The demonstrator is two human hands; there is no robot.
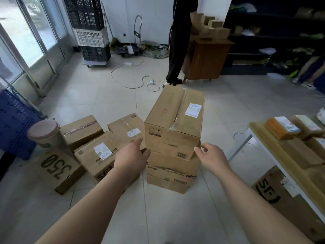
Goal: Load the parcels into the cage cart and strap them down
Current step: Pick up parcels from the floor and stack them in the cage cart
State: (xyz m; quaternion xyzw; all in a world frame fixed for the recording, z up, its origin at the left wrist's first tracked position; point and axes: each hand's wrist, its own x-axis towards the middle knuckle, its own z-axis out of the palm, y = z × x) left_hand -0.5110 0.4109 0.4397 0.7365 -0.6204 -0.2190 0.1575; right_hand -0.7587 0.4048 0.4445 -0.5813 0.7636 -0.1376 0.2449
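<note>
On the floor ahead, head view: the top parcel [174, 117] is sitting on a stack of lower parcels [171, 166], straight in front of the person.
Long axis: it is running away from the person and leaning slightly right, so the short near end is facing both hands.
Left grip [131, 155]: released, fingers straight, extending toward the near left bottom corner. The thumb seems to be touching the edge, and the hand is holding nothing.
Right grip [213, 158]: released, fingers loosely spread, hovering just beside the near right corner, apparently apart from the cardboard.
Nearer hand: the left is looking a little closer to contact.
Coming move, as a judgement: both grips are likely needing to slide along the long sides, since the near end alone is offering a poor lift.
Cart: a blue mesh wall [15, 120] is standing at the far left. Whether it is the cage cart cannot be told.
Other parcels [98, 154]: lying on the floor left of the stack.
</note>
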